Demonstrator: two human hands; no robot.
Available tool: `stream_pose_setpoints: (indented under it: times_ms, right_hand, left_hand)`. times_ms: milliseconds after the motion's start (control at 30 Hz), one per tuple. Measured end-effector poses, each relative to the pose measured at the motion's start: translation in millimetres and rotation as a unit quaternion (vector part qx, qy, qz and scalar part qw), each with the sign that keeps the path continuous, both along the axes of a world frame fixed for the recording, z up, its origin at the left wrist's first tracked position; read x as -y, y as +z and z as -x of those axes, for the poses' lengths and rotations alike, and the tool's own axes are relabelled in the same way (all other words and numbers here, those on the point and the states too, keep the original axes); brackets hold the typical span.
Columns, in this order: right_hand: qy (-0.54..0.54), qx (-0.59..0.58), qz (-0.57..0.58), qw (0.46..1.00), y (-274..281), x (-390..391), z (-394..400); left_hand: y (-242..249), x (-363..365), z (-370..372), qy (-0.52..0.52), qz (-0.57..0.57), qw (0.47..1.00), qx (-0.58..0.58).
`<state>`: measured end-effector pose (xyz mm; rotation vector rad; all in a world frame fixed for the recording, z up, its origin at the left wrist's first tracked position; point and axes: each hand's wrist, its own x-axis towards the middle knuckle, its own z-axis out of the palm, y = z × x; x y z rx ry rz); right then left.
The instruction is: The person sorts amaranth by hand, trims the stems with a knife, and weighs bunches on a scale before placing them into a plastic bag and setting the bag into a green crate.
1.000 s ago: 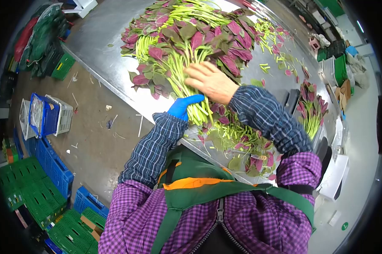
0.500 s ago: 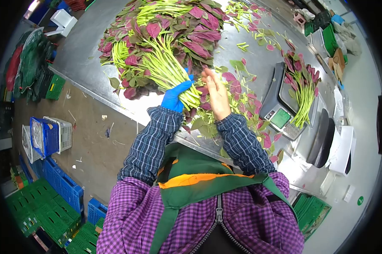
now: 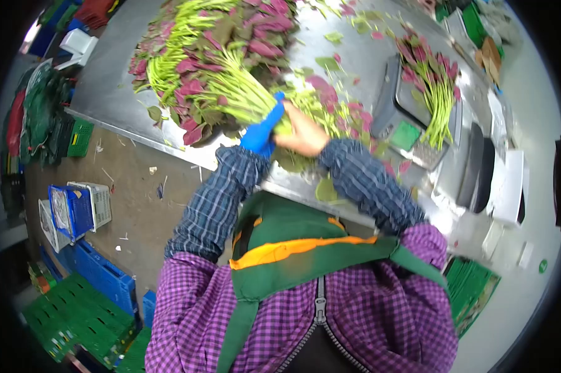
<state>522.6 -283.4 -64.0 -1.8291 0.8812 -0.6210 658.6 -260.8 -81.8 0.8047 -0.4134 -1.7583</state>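
Observation:
My left hand (image 3: pixel 262 129), in a blue glove, is wrapped round the stem ends of a bunch of green stems (image 3: pixel 246 90) with purple-red leaves. My bare right hand (image 3: pixel 302 132) is closed against the same stem ends, touching the gloved fingers; its fingertips are partly hidden and blurred. Under and beyond the bunch lies a large heap of leafy stems (image 3: pixel 168 68). Loose leaves and cut stem pieces (image 3: pixel 330 105) are scattered right of my hands. Another bunch (image 3: pixel 439 99) rests on a scale (image 3: pixel 389 105) at the right.
The metal table (image 3: pixel 113 93) has its near edge in front of my body. Black curved objects (image 3: pixel 476 168) and a white container (image 3: pixel 510 186) are at the right. Crates, blue (image 3: pixel 71 211) and green (image 3: pixel 75 311), stand on the floor at the left.
My right hand has moved left and down, from apart with extended fingers to closed at the stem ends. The view has shifted, so the table contents appear higher and further left.

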Motion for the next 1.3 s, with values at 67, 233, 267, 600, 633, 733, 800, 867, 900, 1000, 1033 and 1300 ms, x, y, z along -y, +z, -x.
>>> stream_pose_setpoints:
  times_ms: [67,233,267,600,633,733,800,867,900,1000,1033,1300]
  right_hand:
    - [0.018,-0.046,0.031,0.998,6,13,15]
    - [0.132,-0.210,0.004,0.969,58,46,69]
    - [0.161,-0.234,0.024,0.959,72,41,75]
    - [0.215,-0.231,0.123,0.941,106,-22,108]
    - [0.134,-0.115,0.104,0.979,88,-30,119]
    - [-0.142,0.038,0.027,0.989,51,-53,159]
    - [-0.168,-0.151,0.039,0.973,4,-77,185]
    - [-0.097,-0.355,0.100,0.924,-42,-97,198]
    - [-0.072,-0.385,0.132,0.911,-60,-101,202]
    - [-0.096,-0.330,0.143,0.928,-68,-106,208]
    - [-0.095,-0.327,0.149,0.928,-62,-108,208]
    - [-0.326,0.167,-0.250,0.896,48,-110,164]
  left_hand:
    - [11,-1,-5,-0.117,-0.078,0.984,0.111]
    - [95,-24,-5,-0.387,0.070,0.761,0.516]
    - [116,-25,4,-0.313,0.215,0.728,0.571]
    - [91,-3,56,-0.574,0.086,0.779,0.238]
    - [100,-2,56,-0.583,0.009,0.779,0.233]
    - [99,-2,51,-0.529,0.018,0.814,0.241]
    - [87,3,45,-0.505,0.028,0.827,0.246]
    - [75,7,41,-0.473,0.038,0.847,0.240]
    - [75,8,43,-0.470,0.042,0.847,0.246]
    - [69,14,43,-0.413,0.073,0.871,0.256]
    - [73,16,42,-0.409,0.076,0.872,0.260]
    - [105,38,26,-0.433,0.089,0.788,0.428]
